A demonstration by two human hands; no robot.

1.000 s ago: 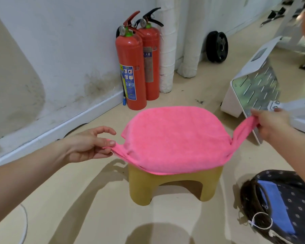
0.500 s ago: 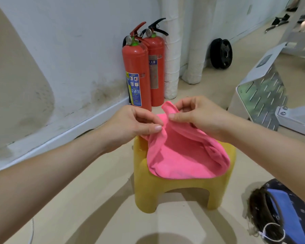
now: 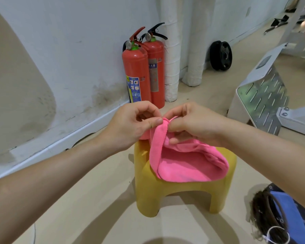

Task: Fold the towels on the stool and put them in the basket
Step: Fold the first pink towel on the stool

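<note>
A pink towel (image 3: pixel 185 166) lies doubled over on the small yellow stool (image 3: pixel 165 196) in the middle of the floor. Its two near corners are lifted and brought together above the stool's far edge. My left hand (image 3: pixel 130 127) pinches one corner between thumb and forefinger. My right hand (image 3: pixel 194 124) pinches the other corner right beside it, so both hands meet at the towel's edge. The dark dotted basket (image 3: pixel 264 215) stands at the lower right with a blue towel (image 3: pixel 287 213) inside it.
Two red fire extinguishers (image 3: pixel 143 71) stand against the white wall behind the stool, next to wrapped white pipes (image 3: pixel 171 67). A black weight plate (image 3: pixel 220 55) leans on the wall further back. A white metal machine base (image 3: pixel 264 95) sits at the right.
One second ago my hands held the towel's corners spread wide apart at either side of the stool. They have swung forward and together, folding the towel in half over the stool.
</note>
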